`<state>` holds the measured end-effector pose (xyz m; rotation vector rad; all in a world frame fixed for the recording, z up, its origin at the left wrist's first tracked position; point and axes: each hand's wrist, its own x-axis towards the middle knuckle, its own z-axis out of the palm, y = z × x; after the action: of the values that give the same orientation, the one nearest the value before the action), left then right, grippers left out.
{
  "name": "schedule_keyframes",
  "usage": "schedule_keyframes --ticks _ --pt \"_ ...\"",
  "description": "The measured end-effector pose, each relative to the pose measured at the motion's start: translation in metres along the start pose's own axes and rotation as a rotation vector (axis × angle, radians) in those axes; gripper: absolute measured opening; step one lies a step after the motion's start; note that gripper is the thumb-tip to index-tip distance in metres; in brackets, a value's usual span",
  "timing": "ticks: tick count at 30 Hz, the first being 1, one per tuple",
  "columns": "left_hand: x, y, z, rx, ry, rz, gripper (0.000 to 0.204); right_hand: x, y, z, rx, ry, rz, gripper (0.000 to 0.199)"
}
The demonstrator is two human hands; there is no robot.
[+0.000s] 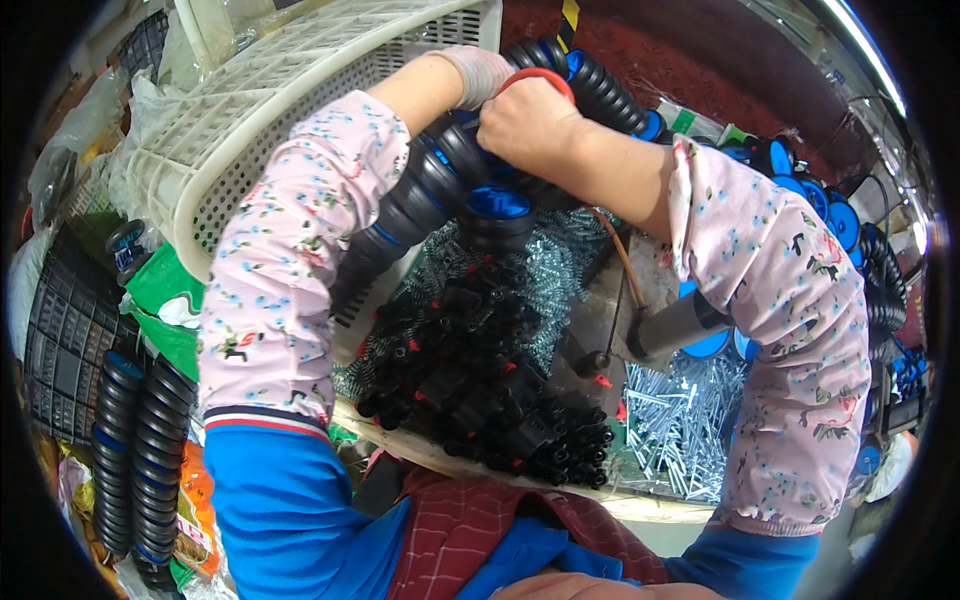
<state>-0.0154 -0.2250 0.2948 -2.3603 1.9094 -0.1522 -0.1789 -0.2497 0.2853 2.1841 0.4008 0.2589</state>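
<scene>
My right hand (527, 122) is closed in a fist at the top middle, with a red curved band (540, 77) arching over its far side. What the fist holds is not fully shown. My left hand (474, 76), covered in a pale wrap or glove, meets it from the left; its fingers are hidden. Directly below both hands lie black wheels with blue hubs (500, 205), packed in rows. Nearer to me is a heap of black plastic parts with red bits (480, 380), beside a spread of small silvery screws (560, 262).
A white perforated plastic basket (190, 215) leans at the left. Long silvery bolts (680, 430) lie at the right, near a grey metal cylinder (680, 325). More wheel stacks (155, 460) stand at the lower left. A wooden edge (640, 508) runs along the near side.
</scene>
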Motion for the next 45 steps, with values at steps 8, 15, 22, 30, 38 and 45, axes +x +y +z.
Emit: schedule_keyframes --ticks 8,15,22,30,38,45 --pt "-0.075 0.013 0.030 0.598 -0.065 -0.078 0.020 -0.075 0.034 -0.043 0.012 0.131 0.300 0.015" --pt "-0.263 0.138 0.098 0.320 0.615 0.342 0.005 -0.196 0.019 -0.070 0.526 0.232 0.700 0.049" --pt "-0.557 0.115 0.167 0.022 0.313 -0.425 0.031 -0.305 -0.016 -0.040 0.954 0.378 0.816 0.045" --pt "-0.852 -0.023 0.212 0.362 0.758 -1.623 0.035 -0.306 -0.052 -0.017 0.632 0.397 1.297 0.044" --pt "-0.879 -0.127 0.245 0.220 0.606 -2.161 0.048 -0.320 -0.086 -0.027 0.511 0.469 1.468 0.048" --pt "-0.990 -0.204 0.272 0.388 0.126 -1.917 0.043 -0.323 -0.126 -0.049 0.739 0.731 1.675 0.046"
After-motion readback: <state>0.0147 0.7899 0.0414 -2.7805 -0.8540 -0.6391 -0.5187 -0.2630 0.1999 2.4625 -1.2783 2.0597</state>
